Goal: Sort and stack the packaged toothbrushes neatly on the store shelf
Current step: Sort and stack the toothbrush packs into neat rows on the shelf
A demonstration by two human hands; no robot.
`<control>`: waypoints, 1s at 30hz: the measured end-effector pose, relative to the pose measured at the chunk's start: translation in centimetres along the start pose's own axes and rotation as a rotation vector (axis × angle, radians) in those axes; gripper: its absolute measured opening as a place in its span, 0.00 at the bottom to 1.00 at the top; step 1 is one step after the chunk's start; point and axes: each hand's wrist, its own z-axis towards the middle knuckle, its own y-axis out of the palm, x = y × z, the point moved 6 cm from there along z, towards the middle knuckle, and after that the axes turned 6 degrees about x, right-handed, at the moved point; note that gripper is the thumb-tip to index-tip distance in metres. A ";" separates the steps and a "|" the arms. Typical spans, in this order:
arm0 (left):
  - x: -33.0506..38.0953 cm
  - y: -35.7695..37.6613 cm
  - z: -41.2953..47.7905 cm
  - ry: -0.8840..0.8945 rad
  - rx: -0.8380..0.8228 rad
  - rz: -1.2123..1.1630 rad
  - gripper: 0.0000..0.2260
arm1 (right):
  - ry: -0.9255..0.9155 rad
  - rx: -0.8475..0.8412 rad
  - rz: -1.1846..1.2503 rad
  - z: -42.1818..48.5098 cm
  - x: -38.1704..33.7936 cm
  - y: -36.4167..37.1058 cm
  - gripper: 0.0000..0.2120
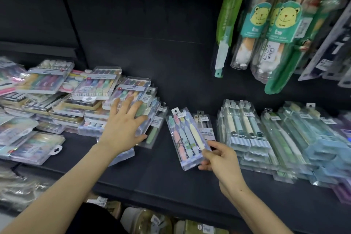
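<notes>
Head view:
- Toothbrush pack (187, 138): a clear, flat plastic case with a hang tab and a price sticker at the far end. It holds brushes with orange, blue and pale yellow handles, bristle heads pointing away from the person. It sits at 5–6 o'clock of frame centre, over the black shelf (152, 173). I can't tell whether its far end touches the shelf.
- Right hand (221, 159), 5 o'clock: it pinches the pack's near right corner, thumb on top and fingers curled under. The pack runs from the hand toward 11 o'clock. Its right edge overlaps a second pack (204, 125) labelled "SOFT TOOTHBRUSH", which lies flat.
- Left hand (123, 127), 8 o'clock: the hand is wide, with fingers spread and fairly straight, lying flat on the top pack of a stack (133, 89). The thumb is against the stack's near side. This hand is well apart from the toothbrush pack, at that pack's 9 o'clock.
- Messy heap (43, 81), 9 o'clock: multicolour brush sets in clear cases, piled at mixed angles.
- Tidy rows (241, 125), 3–4 o'clock: pastel-handled packs overlapping in line, just beside the second pack.
- Hanging packs (284, 19), 1–2 o'clock: clear tubes with teal bear cards. A green pack (226, 15) hangs at their 9 o'clock.
- Lower shelf, 6 o'clock: too blurred to identify the goods.
</notes>
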 end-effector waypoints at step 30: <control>-1.6 2.9 -10.3 -0.808 -0.019 -0.438 0.40 | -0.854 -0.384 -1.168 2.6 0.4 15.0 0.24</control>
